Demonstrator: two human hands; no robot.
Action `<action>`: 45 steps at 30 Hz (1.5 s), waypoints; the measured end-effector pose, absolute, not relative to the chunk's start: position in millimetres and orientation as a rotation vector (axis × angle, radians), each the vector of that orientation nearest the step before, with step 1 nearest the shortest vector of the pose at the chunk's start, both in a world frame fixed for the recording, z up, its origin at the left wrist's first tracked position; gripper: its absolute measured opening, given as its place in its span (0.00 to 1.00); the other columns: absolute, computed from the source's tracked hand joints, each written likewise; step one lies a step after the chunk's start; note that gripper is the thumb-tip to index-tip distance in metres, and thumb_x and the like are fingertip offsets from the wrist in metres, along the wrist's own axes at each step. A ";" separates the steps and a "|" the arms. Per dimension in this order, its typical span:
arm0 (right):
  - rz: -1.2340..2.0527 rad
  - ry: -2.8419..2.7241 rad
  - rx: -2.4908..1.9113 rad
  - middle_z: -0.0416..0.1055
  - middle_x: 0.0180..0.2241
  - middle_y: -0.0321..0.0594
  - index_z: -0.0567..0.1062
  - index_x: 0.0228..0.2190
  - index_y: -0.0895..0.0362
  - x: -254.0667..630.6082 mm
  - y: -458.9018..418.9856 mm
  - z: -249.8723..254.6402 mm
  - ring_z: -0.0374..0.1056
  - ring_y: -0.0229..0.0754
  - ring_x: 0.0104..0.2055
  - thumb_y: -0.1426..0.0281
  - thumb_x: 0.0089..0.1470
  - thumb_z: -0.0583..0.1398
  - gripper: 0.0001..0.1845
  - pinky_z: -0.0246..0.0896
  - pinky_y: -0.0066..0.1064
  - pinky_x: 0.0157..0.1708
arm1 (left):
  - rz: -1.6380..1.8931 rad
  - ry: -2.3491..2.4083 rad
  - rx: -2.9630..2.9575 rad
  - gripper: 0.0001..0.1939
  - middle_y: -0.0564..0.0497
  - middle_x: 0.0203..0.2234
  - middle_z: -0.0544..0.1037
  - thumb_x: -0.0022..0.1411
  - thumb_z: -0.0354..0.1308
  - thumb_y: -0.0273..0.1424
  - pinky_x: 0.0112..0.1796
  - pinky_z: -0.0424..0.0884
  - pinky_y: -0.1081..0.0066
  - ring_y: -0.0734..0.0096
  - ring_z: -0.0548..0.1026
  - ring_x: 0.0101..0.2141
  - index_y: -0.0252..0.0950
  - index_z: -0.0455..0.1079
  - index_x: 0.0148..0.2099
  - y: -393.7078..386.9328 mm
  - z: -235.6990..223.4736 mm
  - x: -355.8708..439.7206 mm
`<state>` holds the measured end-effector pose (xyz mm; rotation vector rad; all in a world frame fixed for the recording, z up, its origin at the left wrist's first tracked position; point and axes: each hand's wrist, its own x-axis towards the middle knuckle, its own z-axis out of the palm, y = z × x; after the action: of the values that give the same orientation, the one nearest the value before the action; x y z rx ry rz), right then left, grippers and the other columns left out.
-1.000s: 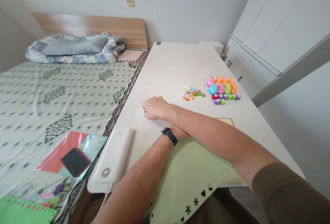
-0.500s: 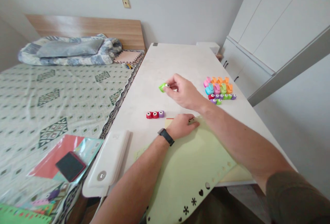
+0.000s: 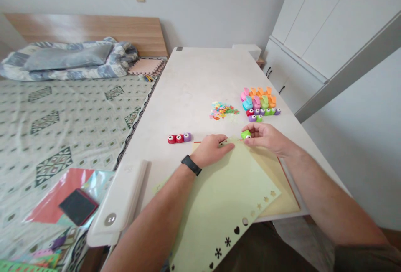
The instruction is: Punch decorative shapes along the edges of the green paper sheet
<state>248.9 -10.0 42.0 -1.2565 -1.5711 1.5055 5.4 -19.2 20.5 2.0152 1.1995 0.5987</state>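
My right hand (image 3: pixel 266 137) pinches a small green craft punch (image 3: pixel 246 134) at the far edge of a pale green sheet of paper (image 3: pixel 228 192). Whether the sheet's edge is inside the punch I cannot tell. My left hand (image 3: pixel 213 150) holds the sheet near its far corner, thumb on top and fingers partly hidden. Shapes such as hearts, snowflakes and stars are cut along the sheet's near edge. Under it lies a yellowish sheet (image 3: pixel 278 199). Left of my left hand stand two red punches (image 3: pixel 175 139) and a purple punch (image 3: pixel 187 137).
Colourful paper cutouts (image 3: pixel 222 110) lie heaped mid-table. More punches (image 3: pixel 258 102) stand in rows at the right. A long white device (image 3: pixel 120 199) lies along the table's left edge. On the bed are a dark phone-like object (image 3: pixel 78 207) and plastic-wrapped coloured paper (image 3: pixel 59 192).
My right hand has come back from mid-table, down and to the right, bringing the green punch to the sheet's edge. The heap of cutouts is now uncovered. The view has shifted slightly.
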 end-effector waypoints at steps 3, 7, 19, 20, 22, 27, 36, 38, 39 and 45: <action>1.539 -1.583 -1.259 0.75 0.37 0.39 0.74 0.42 0.57 250.6 -13.1 36.1 0.71 0.39 0.37 0.65 0.43 0.72 0.25 0.67 0.34 0.41 | 0.590 1.217 1.993 0.17 0.56 0.21 0.68 0.64 0.54 0.42 0.26 0.54 0.73 0.76 0.63 0.23 0.34 0.72 0.31 -18.4 20.9 5.6; 1.562 -1.576 -1.260 0.75 0.36 0.38 0.74 0.42 0.57 249.0 -15.3 34.2 0.70 0.39 0.37 0.65 0.43 0.73 0.25 0.66 0.33 0.41 | 0.578 1.220 1.986 0.17 0.56 0.22 0.69 0.64 0.54 0.42 0.26 0.55 0.74 0.76 0.62 0.24 0.34 0.72 0.31 -18.1 21.8 6.5; 1.576 -1.584 -1.255 0.73 0.35 0.37 0.73 0.43 0.56 247.2 -17.2 32.2 0.68 0.38 0.36 0.66 0.43 0.72 0.25 0.65 0.33 0.39 | 0.581 1.221 2.002 0.17 0.56 0.22 0.69 0.64 0.54 0.41 0.26 0.54 0.74 0.76 0.62 0.23 0.34 0.70 0.30 -19.3 25.8 8.4; 1.581 -1.588 -1.254 0.73 0.35 0.37 0.73 0.43 0.56 246.9 -17.6 32.6 0.68 0.38 0.36 0.66 0.43 0.72 0.25 0.65 0.33 0.39 | 0.581 1.223 2.003 0.17 0.56 0.22 0.69 0.64 0.54 0.42 0.26 0.54 0.74 0.76 0.62 0.23 0.34 0.71 0.30 -19.2 25.7 8.4; 1.591 -1.601 -1.254 0.73 0.34 0.36 0.73 0.43 0.57 246.0 -18.3 32.5 0.68 0.38 0.36 0.66 0.43 0.72 0.25 0.65 0.33 0.38 | 0.581 1.229 2.002 0.17 0.55 0.22 0.69 0.64 0.54 0.42 0.26 0.55 0.74 0.76 0.62 0.24 0.34 0.71 0.30 -19.1 25.3 8.3; 1.589 -1.638 -1.254 0.73 0.35 0.37 0.73 0.43 0.57 243.2 -19.5 28.8 0.68 0.38 0.36 0.66 0.43 0.73 0.26 0.65 0.33 0.38 | 0.580 1.248 1.994 0.17 0.55 0.22 0.69 0.63 0.54 0.42 0.26 0.54 0.74 0.76 0.63 0.24 0.34 0.71 0.31 -19.2 24.0 8.3; 1.566 -1.647 -1.270 0.73 0.37 0.38 0.73 0.45 0.56 241.7 -20.8 26.4 0.68 0.39 0.37 0.65 0.43 0.72 0.27 0.66 0.33 0.38 | 0.577 1.248 1.984 0.17 0.56 0.21 0.69 0.63 0.54 0.41 0.26 0.54 0.74 0.76 0.63 0.24 0.34 0.72 0.31 -19.4 25.0 9.0; 1.568 -1.659 -1.275 0.73 0.37 0.38 0.73 0.45 0.56 242.1 -21.0 26.9 0.69 0.39 0.37 0.64 0.43 0.72 0.27 0.66 0.33 0.39 | 0.576 1.251 1.977 0.17 0.56 0.22 0.70 0.63 0.54 0.41 0.26 0.55 0.74 0.76 0.64 0.24 0.34 0.73 0.32 -19.5 25.0 9.2; 1.568 -1.665 -1.274 0.73 0.37 0.38 0.73 0.45 0.56 242.2 -21.1 27.2 0.69 0.40 0.37 0.64 0.44 0.72 0.27 0.66 0.33 0.39 | 0.575 1.250 1.975 0.17 0.56 0.22 0.70 0.63 0.54 0.41 0.26 0.55 0.74 0.76 0.63 0.24 0.34 0.73 0.32 -19.5 25.0 9.3; 1.563 -1.679 -1.277 0.72 0.36 0.38 0.73 0.44 0.57 242.4 -21.7 26.7 0.68 0.39 0.37 0.64 0.43 0.72 0.27 0.65 0.32 0.38 | 0.587 1.243 1.980 0.17 0.56 0.21 0.69 0.63 0.55 0.41 0.26 0.55 0.74 0.77 0.62 0.24 0.33 0.72 0.31 -19.5 25.4 10.1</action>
<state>242.4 -21.7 26.7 -1.2773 -1.6793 1.5633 10.1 -19.5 25.4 1.9802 1.2428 0.5873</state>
